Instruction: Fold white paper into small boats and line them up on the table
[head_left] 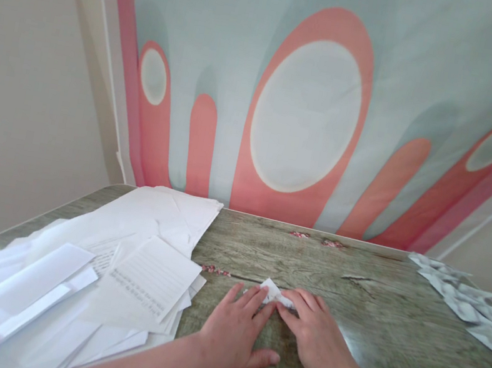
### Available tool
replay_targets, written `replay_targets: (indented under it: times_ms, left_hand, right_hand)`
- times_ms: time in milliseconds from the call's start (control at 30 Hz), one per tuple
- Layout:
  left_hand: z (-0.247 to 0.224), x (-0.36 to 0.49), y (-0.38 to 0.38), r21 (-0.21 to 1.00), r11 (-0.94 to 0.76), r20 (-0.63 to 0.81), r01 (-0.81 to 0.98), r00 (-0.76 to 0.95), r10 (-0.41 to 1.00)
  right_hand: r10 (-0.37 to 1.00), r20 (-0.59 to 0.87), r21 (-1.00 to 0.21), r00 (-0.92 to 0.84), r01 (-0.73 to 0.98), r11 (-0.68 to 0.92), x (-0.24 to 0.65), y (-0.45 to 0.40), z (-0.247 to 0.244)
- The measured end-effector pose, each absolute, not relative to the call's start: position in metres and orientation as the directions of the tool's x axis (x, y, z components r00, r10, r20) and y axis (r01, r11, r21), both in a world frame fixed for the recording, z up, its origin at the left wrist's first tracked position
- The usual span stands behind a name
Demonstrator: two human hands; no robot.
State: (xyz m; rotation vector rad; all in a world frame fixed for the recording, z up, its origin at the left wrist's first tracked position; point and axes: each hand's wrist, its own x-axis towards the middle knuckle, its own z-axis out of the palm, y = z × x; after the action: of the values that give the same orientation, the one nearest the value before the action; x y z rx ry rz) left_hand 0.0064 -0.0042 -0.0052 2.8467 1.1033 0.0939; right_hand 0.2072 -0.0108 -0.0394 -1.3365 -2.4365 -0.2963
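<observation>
A small piece of folded white paper (272, 291) lies on the wood-patterned table under my fingertips. My left hand (235, 333) rests palm down, fingers spread, their tips pressing on the paper's left side while the thumb sticks out to the right. At the paper's right end, my right hand (313, 328) has its fingers and thumb closed around the edge. Both hands cover much of the piece, so its full shape is hidden.
Left of my hands, a big spread of loose white sheets (157, 203) holds printed slips (164, 271) and folded strips (39, 274). Several small folded paper pieces (467, 302) lie along the right table edge. A patterned cloth (290, 204) hangs behind the table (395, 312).
</observation>
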Motion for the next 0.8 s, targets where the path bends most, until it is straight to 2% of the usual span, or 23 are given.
replay_targets:
  times_ms: [333,633,800]
  left_hand:
    - [-0.006,0.006,-0.004,0.097,-0.740,0.029,0.665,0.742,0.670]
    - [-0.004,0.007,-0.004,0.078,-0.736,0.020,0.673,0.737,0.676]
    - [-0.006,0.007,-0.003,0.087,-0.733,0.023,0.675,0.734,0.679]
  right_hand:
    - [0.810,0.348,0.156,-0.471,0.881,0.446,0.220,-0.010,-0.025]
    - [0.760,0.453,0.075,-0.465,0.870,0.488,0.209,-0.011,-0.035]
    - [0.740,0.451,0.042,-0.499,0.840,0.541,0.203,-0.010,-0.042]
